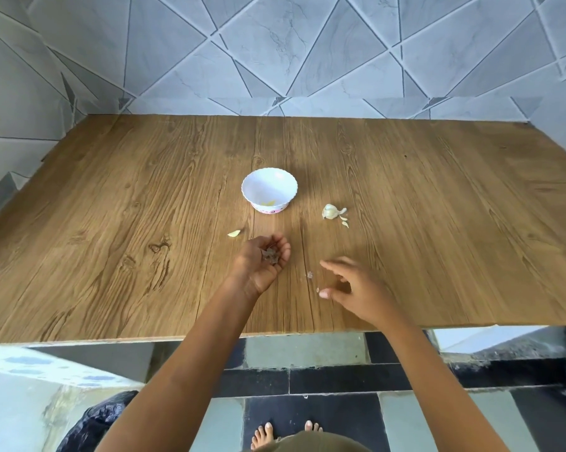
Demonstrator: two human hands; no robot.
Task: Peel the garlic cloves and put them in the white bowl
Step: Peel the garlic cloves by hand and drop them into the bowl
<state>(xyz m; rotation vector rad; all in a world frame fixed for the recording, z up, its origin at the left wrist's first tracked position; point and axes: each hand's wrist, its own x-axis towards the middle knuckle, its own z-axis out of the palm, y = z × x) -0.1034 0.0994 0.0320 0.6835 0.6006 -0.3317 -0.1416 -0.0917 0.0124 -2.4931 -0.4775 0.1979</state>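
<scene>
**Skin clean-up between cloves; more garlic left to peel**

I read this step as gathering waste, not peeling. L hand [259, 259] lies palm up, fingers cupped round a small heap of peel scraps [270, 255], at approx 6 o'clock from the white bowl [262, 182]. R hand [350, 288] is spread, thumb and forefinger apart, holding nothing. It's low over the table [112, 207], w/ two skin flakes [309, 275] at its 9 o'clock, btw the hands.

The bowl shows something pale yellow at the bottom, prob. peeled cloves. The garlic bulb [330, 211] sits near the bowl's 4 o'clock. A lone clove [233, 233] lies at its 7 o'clock; can't tell if it's peeled.

Next, I'd say: R fingertips pinch the flakes. They're thin and flat, so that needs a fine nip, then a drop into L palm.
</scene>
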